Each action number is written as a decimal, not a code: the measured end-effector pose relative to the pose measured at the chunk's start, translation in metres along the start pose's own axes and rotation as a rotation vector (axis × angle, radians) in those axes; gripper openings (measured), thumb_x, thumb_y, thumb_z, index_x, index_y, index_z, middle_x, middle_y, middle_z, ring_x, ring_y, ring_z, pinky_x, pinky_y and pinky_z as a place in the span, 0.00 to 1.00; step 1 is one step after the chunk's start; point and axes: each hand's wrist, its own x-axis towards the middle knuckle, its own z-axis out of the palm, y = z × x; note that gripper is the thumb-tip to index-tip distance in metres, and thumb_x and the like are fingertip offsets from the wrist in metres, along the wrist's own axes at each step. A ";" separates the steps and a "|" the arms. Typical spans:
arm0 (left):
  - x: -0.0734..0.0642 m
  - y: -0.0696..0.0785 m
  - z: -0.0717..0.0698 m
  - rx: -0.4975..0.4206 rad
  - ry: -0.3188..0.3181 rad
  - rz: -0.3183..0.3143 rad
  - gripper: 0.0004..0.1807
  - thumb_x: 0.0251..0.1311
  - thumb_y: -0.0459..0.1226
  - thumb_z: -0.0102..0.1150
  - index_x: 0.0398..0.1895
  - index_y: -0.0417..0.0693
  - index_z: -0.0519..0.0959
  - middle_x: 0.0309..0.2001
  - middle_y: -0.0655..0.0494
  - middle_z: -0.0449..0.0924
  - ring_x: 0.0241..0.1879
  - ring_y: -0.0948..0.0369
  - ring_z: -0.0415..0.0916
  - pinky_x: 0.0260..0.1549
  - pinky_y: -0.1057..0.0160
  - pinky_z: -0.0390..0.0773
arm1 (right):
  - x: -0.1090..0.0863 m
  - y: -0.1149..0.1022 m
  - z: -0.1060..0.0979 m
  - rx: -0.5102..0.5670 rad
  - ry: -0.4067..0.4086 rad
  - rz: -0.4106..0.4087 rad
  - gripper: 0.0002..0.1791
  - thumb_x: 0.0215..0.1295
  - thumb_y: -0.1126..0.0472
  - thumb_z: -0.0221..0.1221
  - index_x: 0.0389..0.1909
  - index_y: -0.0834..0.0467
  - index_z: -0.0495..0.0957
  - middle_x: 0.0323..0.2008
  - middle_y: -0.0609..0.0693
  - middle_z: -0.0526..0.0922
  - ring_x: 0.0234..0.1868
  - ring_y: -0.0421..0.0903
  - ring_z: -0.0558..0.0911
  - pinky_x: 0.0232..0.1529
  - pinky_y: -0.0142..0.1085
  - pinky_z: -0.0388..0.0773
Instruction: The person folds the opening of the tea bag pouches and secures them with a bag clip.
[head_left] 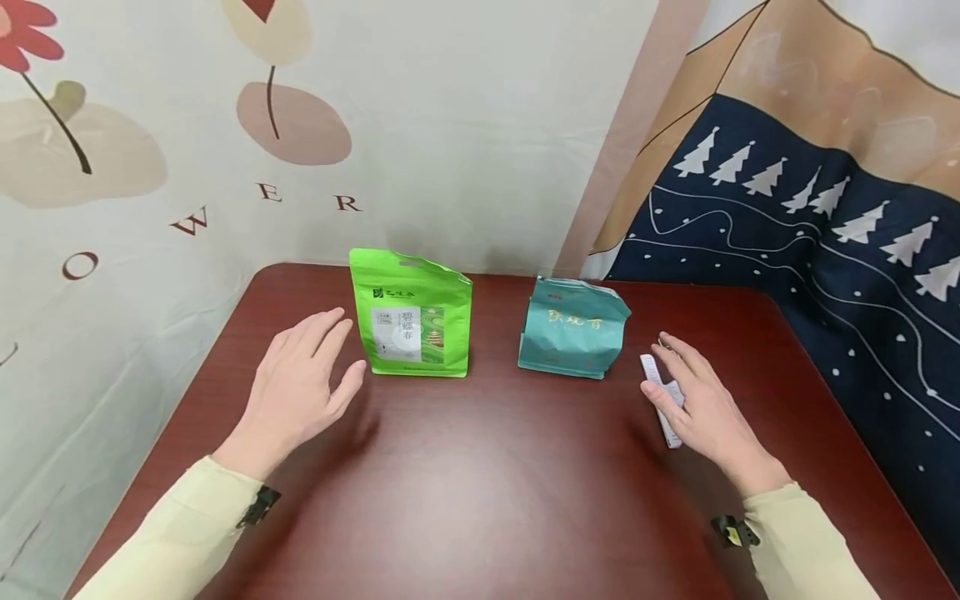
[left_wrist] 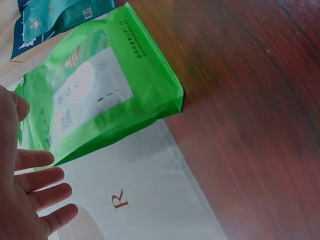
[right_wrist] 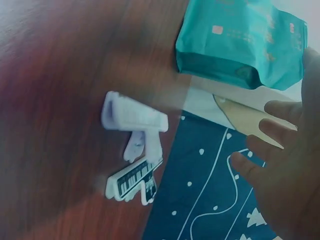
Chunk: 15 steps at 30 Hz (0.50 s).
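Note:
A bright green stand-up pouch [head_left: 358,300] with a white label and Chinese lettering stands at the table's far side. To its left my left hand [head_left: 296,387] hovers with fingers extended, holding nothing. A teal pouch [head_left: 573,333] with gold characters stands to the right of the green one, its top creased. My right hand [head_left: 705,412] is held over the right part of the table, fingers loosely extended and holding nothing. Beneath it lie a white clip [right_wrist: 137,114] and a second clip with a black-and-white piano-key pattern [right_wrist: 134,181], best seen in the right wrist view.
The dark red-brown table [head_left: 480,492] has rounded far corners. A pale cloth [head_left: 465,133] with flowers and letters hangs behind it. Navy fabric with white trees [head_left: 795,242] hangs along the right side.

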 end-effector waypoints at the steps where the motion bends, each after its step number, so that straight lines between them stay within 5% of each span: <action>1: 0.001 0.001 0.000 -0.003 0.002 0.003 0.29 0.64 0.46 0.52 0.58 0.31 0.78 0.61 0.36 0.77 0.61 0.39 0.73 0.56 0.37 0.72 | -0.001 0.000 0.000 0.012 0.002 0.004 0.33 0.74 0.52 0.60 0.73 0.65 0.67 0.76 0.62 0.62 0.72 0.64 0.63 0.61 0.69 0.68; 15: 0.013 0.009 0.000 -0.014 0.007 0.063 0.30 0.65 0.47 0.50 0.59 0.31 0.78 0.61 0.37 0.78 0.59 0.39 0.74 0.53 0.38 0.73 | -0.002 -0.020 0.017 0.123 0.025 0.014 0.33 0.74 0.53 0.61 0.76 0.58 0.66 0.76 0.57 0.65 0.74 0.61 0.64 0.62 0.68 0.68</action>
